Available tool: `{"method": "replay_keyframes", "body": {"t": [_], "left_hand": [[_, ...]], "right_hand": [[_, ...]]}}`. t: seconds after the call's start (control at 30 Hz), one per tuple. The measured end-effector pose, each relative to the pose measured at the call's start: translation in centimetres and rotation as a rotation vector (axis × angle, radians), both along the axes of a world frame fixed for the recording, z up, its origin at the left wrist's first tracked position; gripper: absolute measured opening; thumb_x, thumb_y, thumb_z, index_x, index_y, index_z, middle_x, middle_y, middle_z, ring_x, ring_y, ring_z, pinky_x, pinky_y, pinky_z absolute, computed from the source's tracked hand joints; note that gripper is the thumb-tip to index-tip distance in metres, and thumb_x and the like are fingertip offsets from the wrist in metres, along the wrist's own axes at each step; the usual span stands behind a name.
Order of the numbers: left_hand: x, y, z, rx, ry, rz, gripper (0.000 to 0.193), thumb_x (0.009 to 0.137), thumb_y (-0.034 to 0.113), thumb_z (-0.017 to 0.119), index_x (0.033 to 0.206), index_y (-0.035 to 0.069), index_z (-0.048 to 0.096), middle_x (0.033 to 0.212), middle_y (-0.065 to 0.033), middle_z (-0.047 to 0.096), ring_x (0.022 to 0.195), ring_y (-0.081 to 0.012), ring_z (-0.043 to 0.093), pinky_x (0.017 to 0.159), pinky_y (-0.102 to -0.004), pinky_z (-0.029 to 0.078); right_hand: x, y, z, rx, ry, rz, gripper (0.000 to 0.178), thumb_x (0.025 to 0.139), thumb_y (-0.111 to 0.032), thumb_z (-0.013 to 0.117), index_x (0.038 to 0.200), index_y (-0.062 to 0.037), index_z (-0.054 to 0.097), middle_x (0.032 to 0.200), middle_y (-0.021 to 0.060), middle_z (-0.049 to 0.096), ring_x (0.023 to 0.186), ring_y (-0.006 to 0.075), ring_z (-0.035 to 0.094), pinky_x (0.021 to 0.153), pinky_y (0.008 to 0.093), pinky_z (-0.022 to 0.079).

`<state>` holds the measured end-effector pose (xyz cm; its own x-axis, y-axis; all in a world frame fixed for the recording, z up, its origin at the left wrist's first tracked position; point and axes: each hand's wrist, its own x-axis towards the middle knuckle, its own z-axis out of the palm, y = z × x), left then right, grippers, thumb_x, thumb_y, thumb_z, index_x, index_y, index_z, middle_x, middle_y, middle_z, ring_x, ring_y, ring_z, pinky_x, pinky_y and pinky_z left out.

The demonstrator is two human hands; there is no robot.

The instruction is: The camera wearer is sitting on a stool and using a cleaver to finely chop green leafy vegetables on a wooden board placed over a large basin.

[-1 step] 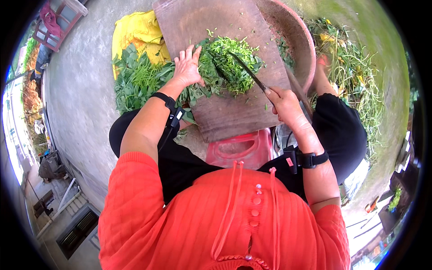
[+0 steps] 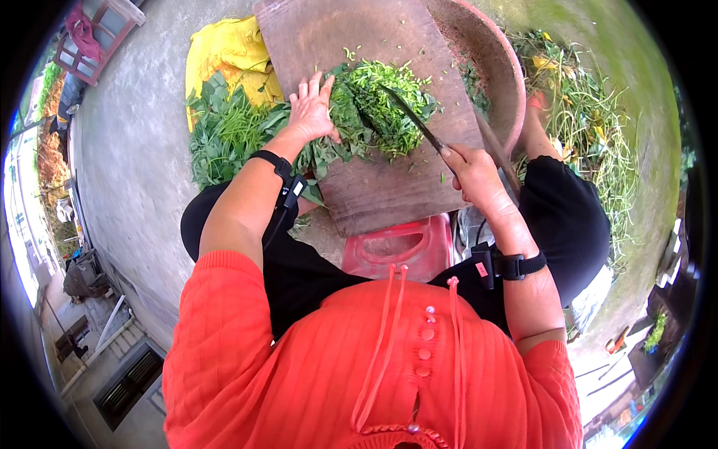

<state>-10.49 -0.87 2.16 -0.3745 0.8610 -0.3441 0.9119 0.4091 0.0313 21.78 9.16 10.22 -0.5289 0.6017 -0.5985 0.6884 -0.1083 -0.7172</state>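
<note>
My left hand (image 2: 311,112) presses down over a bunch of leafy greens (image 2: 329,153), its fingers and thumb spread across the stems and leaves. In my right hand (image 2: 475,176) is the handle of a knife (image 2: 413,117) with a long dark blade. Its blade slants up and left over a heap of finely chopped greens (image 2: 396,86). Both the heap and the bunch's cut end lie on a wooden board (image 2: 389,191). More uncut greens (image 2: 224,138) trail off the board's left side. The blade's lower edge is partly hidden among the cuttings.
A yellow sack (image 2: 232,56) lies left of the board. Beyond its right edge stands a large round pinkish tub (image 2: 512,82). Stems and leaves (image 2: 598,142) are strewn on the ground at right. Between my knees is a red plastic stool (image 2: 396,243), partly under the board.
</note>
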Motion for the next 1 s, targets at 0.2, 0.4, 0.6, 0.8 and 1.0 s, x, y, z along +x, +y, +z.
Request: {"method": "replay_keyframes", "body": {"t": [0.2, 0.4, 0.6, 0.8, 1.0], "left_hand": [[2.0, -1.3, -2.8, 0.031, -0.125, 0.088, 0.125, 0.041, 0.034, 0.093, 0.146, 0.006, 0.03, 0.153, -0.0146, 0.027, 0.139, -0.034, 0.028, 0.11, -0.0484, 0.029], [10.7, -3.4, -1.5, 0.058, -0.048, 0.355, 0.134, 0.042, 0.05, 0.092, 0.145, -0.001, 0.024, 0.133, -0.0167, 0.039, 0.132, -0.0338, 0.032, 0.109, -0.0504, 0.023], [8.4, -3.1, -3.0, 0.149, -0.026, 0.359, 0.121, 0.05, 0.046, 0.089, 0.142, -0.001, 0.027, 0.138, -0.0229, 0.04, 0.132, -0.0375, 0.035, 0.109, -0.0484, 0.024], [6.3, -2.7, -4.0, 0.138, -0.005, 0.323, 0.069, 0.05, 0.031, 0.084, 0.106, 0.004, 0.054, 0.104, -0.0135, 0.06, 0.104, -0.0296, 0.055, 0.09, -0.0407, 0.038], [4.7, -2.7, -0.6, 0.164, -0.246, 0.351, 0.071, 0.045, 0.031, 0.087, 0.101, 0.0, 0.056, 0.091, -0.0174, 0.069, 0.089, -0.0338, 0.067, 0.081, -0.0408, 0.05]], "right_hand": [[-0.9, 0.4, -1.8, -0.249, 0.043, -0.24, 0.036, 0.096, -0.034, 0.054, 0.114, -0.0061, 0.066, 0.054, 0.0058, 0.053, 0.037, 0.0132, 0.046, 0.035, 0.0284, 0.037], [-0.9, 0.0, -3.7, -0.268, 0.069, -0.465, 0.036, 0.096, -0.034, 0.053, 0.113, -0.004, 0.063, 0.055, 0.0059, 0.052, 0.034, 0.0137, 0.043, 0.032, 0.0289, 0.034], [0.1, -2.2, -6.1, -0.298, 0.017, -0.69, 0.039, 0.094, -0.039, 0.056, 0.114, -0.0059, 0.061, 0.059, 0.0066, 0.05, 0.037, 0.0151, 0.041, 0.034, 0.0297, 0.035], [-0.7, -5.2, -6.4, -0.461, 0.101, -0.654, 0.038, 0.091, -0.038, 0.062, 0.111, -0.0056, 0.059, 0.06, 0.0051, 0.05, 0.043, 0.0161, 0.046, 0.036, 0.0315, 0.039], [-1.4, -6.3, -5.8, -0.479, 0.189, -0.475, 0.039, 0.093, -0.039, 0.06, 0.107, -0.0029, 0.061, 0.059, 0.0042, 0.05, 0.043, 0.0141, 0.048, 0.037, 0.0291, 0.04]]}}
